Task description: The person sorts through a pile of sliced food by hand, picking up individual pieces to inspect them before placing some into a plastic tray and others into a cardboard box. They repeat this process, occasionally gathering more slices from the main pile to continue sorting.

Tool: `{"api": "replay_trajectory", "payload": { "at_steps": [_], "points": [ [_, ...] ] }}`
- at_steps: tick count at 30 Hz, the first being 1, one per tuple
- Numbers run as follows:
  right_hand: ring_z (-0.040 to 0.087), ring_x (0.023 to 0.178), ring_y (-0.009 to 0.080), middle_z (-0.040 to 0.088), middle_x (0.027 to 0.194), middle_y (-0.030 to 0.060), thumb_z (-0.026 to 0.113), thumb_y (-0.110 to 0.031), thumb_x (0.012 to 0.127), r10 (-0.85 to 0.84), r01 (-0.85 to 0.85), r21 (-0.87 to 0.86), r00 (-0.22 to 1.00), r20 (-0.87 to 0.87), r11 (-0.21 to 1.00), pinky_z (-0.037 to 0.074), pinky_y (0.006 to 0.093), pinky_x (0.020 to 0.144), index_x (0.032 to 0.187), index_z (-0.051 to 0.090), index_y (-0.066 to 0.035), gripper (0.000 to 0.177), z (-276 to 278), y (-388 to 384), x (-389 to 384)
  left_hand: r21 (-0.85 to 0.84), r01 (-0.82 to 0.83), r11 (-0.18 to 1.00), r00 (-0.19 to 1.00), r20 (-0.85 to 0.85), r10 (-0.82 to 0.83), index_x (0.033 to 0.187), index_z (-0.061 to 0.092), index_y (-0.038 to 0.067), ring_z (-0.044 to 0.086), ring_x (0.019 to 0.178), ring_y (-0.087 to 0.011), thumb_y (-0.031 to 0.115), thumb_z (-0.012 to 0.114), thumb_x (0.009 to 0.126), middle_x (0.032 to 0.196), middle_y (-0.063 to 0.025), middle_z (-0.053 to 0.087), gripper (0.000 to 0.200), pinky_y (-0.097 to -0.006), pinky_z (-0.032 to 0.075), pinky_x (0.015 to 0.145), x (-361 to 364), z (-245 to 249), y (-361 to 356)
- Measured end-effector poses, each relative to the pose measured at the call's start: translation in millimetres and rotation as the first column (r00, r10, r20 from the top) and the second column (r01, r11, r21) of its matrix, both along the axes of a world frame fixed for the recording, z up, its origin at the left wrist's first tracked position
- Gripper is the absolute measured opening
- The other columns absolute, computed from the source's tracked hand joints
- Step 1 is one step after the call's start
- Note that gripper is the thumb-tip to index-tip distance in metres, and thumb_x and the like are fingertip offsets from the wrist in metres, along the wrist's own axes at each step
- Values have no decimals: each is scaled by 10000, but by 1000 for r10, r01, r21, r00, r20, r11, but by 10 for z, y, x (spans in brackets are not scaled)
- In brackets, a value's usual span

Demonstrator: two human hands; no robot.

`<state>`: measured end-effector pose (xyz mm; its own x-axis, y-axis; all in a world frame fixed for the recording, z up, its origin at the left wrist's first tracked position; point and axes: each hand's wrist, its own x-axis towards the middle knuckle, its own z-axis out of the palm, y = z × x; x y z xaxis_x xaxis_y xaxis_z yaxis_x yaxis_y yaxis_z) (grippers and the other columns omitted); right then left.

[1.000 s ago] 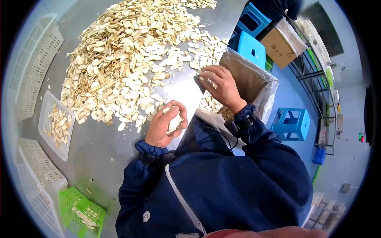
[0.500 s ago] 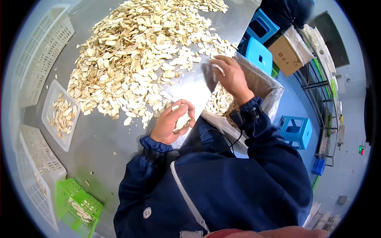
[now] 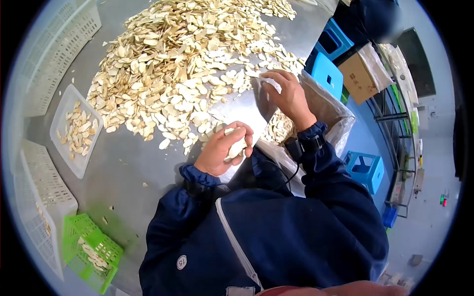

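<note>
My left hand (image 3: 223, 149) is curled round several pale dried slices (image 3: 237, 148), palm turned up, just above the metal table's near edge. My right hand (image 3: 290, 96) is over the table edge beside the lined box, its thumb and index finger bent toward each other. A pale patch between them looks like a slice, though its outline is partly hidden by the fingers. In front of both hands spreads a large heap of cream-coloured dried slices (image 3: 168, 64). More slices (image 3: 280, 127) lie inside the plastic-lined box (image 3: 326, 103) below my right wrist.
A white tray (image 3: 74, 165) with slices sits at the left. White perforated baskets (image 3: 64, 54) and a green basket (image 3: 94, 229) with slices stand along that side. Blue stools (image 3: 364, 170), a cardboard carton (image 3: 359, 74) and another person (image 3: 370, 19) are at the right.
The view has shifted slightly, so the table and baskets sit a little differently in it. My left hand has moved slightly right, still round the slices. My right hand has barely moved.
</note>
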<state>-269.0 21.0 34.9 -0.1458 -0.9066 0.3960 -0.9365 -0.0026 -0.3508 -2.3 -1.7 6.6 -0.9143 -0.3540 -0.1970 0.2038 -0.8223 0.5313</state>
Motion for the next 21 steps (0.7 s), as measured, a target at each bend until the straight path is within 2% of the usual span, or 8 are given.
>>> {"api": "replay_trajectory", "payload": {
  "at_steps": [3,7,11,12,15,16,20,21],
  "points": [
    [680,1094,370,729,1179,145,772,-220,930,42,-43,11,997,70,999,556,457,966,1220,765,-126,305,-39,-14,192,1,4,1000,1000,16,-4,1118,589,39,633,776,-121,303,547,1126,946,-43,616,268,-194,399,463,-8,-12,3],
    [669,1041,368,728,1144,131,777,-182,912,150,-152,-46,988,-45,987,546,438,937,1194,742,-100,296,-166,-229,234,-15,-3,1000,1000,26,3,1123,593,41,634,776,-121,298,551,1124,949,-45,622,260,-196,397,461,4,-34,-5],
    [665,1010,356,739,1055,105,732,-118,917,181,-181,49,983,16,982,541,437,909,1076,717,-74,166,-80,-145,170,0,-8,1000,1000,20,8,1126,596,42,638,774,-123,287,557,1120,952,-47,630,248,-197,397,459,4,-60,-6],
    [675,1000,359,746,1035,102,711,-92,919,210,-210,-2,977,20,978,544,444,896,1050,719,-74,133,-90,-88,119,3,-7,1000,1000,13,7,1127,597,42,638,772,-123,285,558,1119,950,-47,631,246,-198,397,458,-9,-61,-5],
    [688,979,368,752,1018,109,708,-83,916,35,-35,27,999,-17,999,555,458,870,1019,729,-86,105,-110,84,-77,5,-9,1000,1000,12,8,1128,598,42,641,766,-123,282,562,1117,946,-46,632,242,-198,397,455,8,-50,-6],
    [697,960,368,756,1001,117,712,-97,925,-43,43,11,999,-28,999,566,467,853,1027,749,-101,109,-101,127,-97,1,-8,1000,1000,18,8,1128,599,43,642,766,-123,282,563,1117,946,-45,633,241,-198,398,454,10,-41,-7],
    [699,968,362,754,1038,123,740,-150,936,44,-43,-45,999,29,998,569,456,862,1108,771,-122,177,-141,34,106,13,-6,1000,1000,21,6,1125,601,49,648,764,-121,281,566,1115,950,-43,636,235,-198,404,453,-7,-47,-4],
    [701,1053,345,751,1113,121,763,-158,937,70,-70,3,996,58,998,567,433,917,1172,773,-136,236,-77,-17,225,12,-5,1000,1000,24,5,1126,600,50,650,767,-121,280,566,1116,951,-43,636,233,-198,406,454,-9,-42,-3]
  ]
}}
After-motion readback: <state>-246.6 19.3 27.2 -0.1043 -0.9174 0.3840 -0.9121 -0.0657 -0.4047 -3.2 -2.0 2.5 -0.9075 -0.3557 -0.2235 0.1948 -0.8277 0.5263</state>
